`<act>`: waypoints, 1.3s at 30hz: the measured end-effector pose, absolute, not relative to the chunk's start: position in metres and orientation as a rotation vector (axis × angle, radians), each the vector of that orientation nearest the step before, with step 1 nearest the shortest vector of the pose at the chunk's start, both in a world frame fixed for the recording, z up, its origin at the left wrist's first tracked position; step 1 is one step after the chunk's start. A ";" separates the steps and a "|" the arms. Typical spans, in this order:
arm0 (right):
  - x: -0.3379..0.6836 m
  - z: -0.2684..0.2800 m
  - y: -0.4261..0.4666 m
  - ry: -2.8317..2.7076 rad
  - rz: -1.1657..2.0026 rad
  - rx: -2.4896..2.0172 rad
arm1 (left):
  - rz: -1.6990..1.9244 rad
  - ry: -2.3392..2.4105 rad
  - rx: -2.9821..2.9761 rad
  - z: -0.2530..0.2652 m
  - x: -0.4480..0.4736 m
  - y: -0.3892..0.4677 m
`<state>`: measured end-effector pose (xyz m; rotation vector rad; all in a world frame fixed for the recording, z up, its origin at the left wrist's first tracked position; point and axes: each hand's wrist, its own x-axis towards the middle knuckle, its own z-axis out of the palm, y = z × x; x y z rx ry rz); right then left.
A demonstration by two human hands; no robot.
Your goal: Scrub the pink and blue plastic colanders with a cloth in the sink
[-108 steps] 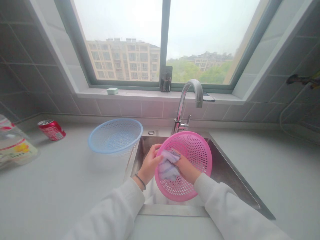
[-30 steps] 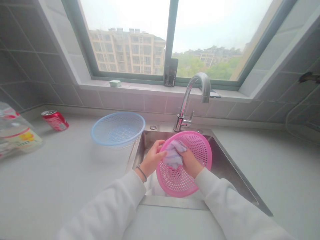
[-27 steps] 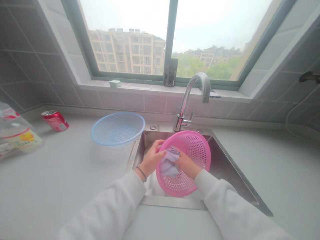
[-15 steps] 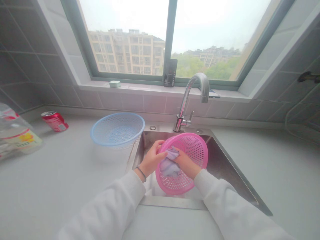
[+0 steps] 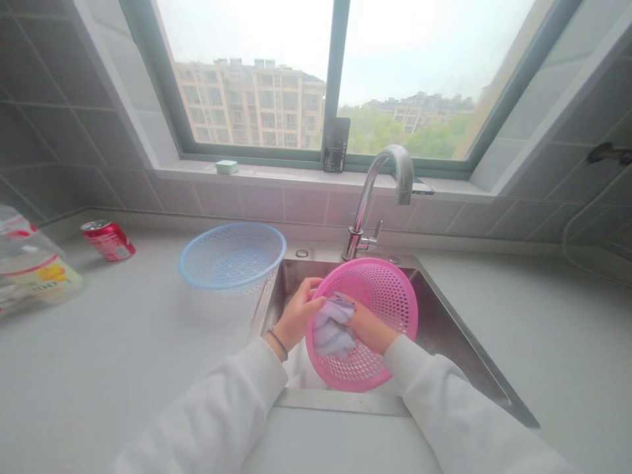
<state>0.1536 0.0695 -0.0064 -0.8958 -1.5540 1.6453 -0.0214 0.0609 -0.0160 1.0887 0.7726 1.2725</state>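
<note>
A pink plastic basket [image 5: 390,296] with many holes is tilted over the sink [image 5: 444,355], its open side facing me. My left hand [image 5: 297,313] grips the basket's left rim, thumb on the inner side and the other fingers partly hidden behind it. Inside the basket, my right hand [image 5: 368,324] is closed on a pale cloth [image 5: 334,329] with bluish stripes and presses it against the left inner wall. The right fingertips are covered by the cloth.
A blue basket [image 5: 232,257] stands on the counter left of the sink. Farther left are a red can [image 5: 108,239] and a clear plastic bag [image 5: 37,266]. The tap [image 5: 368,197] arches above the sink's back edge. On the sill sit a green box [image 5: 226,166] and a black packet [image 5: 337,145].
The pink basket has turned slightly, facing me more and reaching a little farther right and down. The cloth has shifted down and left and shows more of itself.
</note>
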 end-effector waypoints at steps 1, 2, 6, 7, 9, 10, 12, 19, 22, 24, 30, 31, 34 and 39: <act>0.154 -0.005 0.068 -1.620 1.658 -0.910 | 1.266 0.782 1.086 -0.016 -0.022 0.061; 0.154 -0.005 0.068 -1.680 1.667 -0.927 | 1.258 0.796 1.088 -0.017 -0.022 0.061; 0.156 -0.010 0.070 -1.838 1.619 -1.042 | 1.218 0.826 1.137 -0.020 -0.021 0.062; 0.156 -0.012 0.071 -1.862 1.597 -1.071 | 1.212 0.826 1.150 -0.021 -0.021 0.062; 0.156 -0.015 0.071 -1.887 1.564 -1.108 | 1.203 0.829 1.174 -0.022 -0.021 0.062; 0.156 -0.016 0.071 -1.886 1.560 -1.113 | 1.198 0.831 1.184 -0.023 -0.021 0.062; 0.155 -0.014 0.070 -1.856 1.569 -1.109 | 1.189 0.836 1.195 -0.024 -0.022 0.062; 0.153 -0.012 0.073 -1.266 1.677 -0.923 | 1.219 0.816 1.164 -0.023 -0.022 0.063; 0.155 -0.016 0.079 -1.022 1.656 -0.854 | 1.265 0.773 1.123 -0.020 -0.021 0.062; 0.156 -0.017 0.081 -0.990 1.646 -0.862 | 1.281 0.757 1.099 -0.018 -0.020 0.061; 0.152 -0.003 0.067 -1.438 1.658 -0.904 | 1.291 0.761 1.038 -0.015 -0.020 0.061; 0.151 0.000 0.065 -1.542 1.647 -0.934 | 1.290 0.775 1.028 -0.015 -0.021 0.061; 0.151 0.002 0.062 -1.736 1.609 -0.994 | 1.270 0.824 1.027 -0.016 -0.021 0.061; 0.155 -0.012 0.066 -1.885 1.535 -1.102 | 1.213 0.845 1.074 -0.018 -0.021 0.061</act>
